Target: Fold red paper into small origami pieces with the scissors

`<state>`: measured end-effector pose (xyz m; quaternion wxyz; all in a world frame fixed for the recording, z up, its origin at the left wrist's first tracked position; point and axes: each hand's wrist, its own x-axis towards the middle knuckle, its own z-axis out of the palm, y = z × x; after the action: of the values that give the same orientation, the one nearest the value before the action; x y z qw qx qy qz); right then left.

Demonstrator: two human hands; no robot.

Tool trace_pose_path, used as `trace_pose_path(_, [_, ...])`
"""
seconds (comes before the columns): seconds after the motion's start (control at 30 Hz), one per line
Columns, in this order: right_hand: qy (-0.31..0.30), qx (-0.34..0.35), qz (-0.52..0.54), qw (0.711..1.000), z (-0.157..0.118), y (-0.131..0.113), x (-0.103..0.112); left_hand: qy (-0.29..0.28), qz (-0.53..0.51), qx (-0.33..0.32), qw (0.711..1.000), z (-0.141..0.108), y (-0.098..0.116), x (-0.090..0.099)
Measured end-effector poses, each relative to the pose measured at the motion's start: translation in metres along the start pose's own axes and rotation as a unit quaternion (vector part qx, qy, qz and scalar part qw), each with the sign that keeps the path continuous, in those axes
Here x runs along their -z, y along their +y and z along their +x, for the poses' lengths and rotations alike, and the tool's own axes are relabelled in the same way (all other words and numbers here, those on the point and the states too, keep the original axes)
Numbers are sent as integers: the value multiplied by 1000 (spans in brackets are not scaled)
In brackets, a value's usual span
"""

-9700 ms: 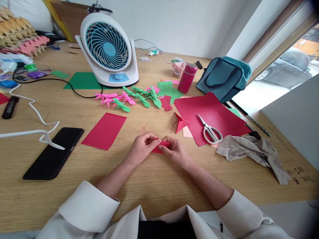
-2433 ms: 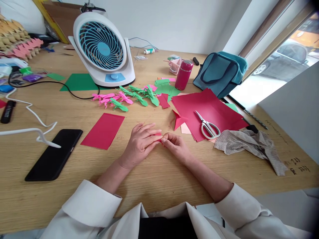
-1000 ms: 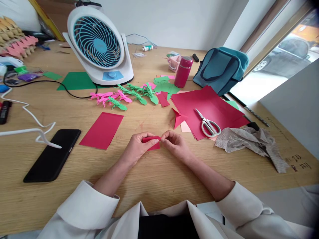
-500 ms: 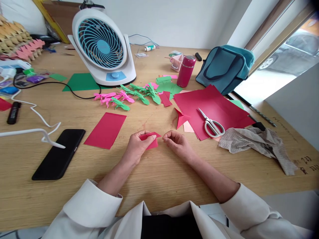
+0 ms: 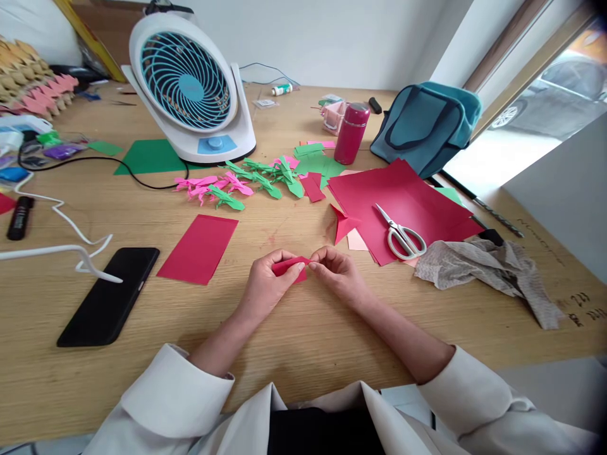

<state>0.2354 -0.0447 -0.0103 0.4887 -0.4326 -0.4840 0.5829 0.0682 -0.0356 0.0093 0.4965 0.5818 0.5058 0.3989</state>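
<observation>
Between my hands is a small folded piece of red paper. My left hand is closed on it, thumb on top and fingers behind. The fingertips of my right hand pinch together at the paper's right corner. Part of the paper is hidden by my left fingers. A stack of red paper rectangles lies to the left of my hands. Beyond my right hand, a folded red paper shape rests by large red sheets, with white-handled scissors on top of them.
Green and pink folded paper figures lie in front of a white fan. A black phone is at the left under a white stand arm. A red flask, a blue bag and a crumpled cloth stand or lie at the right.
My right fingertips have come together with the red paper's right corner; before, a small gap lay between. My left hand has shifted slightly right, and the view has moved a little.
</observation>
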Motion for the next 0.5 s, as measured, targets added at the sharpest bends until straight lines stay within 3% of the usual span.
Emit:
trace_pose_path(0.23, [11,-9,16,1000,-2,-4,0,-27,39,-17,999,-2,-1,-2])
trace_pose_path(0.5, [2,-22,3,1000,-1,-7,0,-23,-64,48,997,-2,-10,-7])
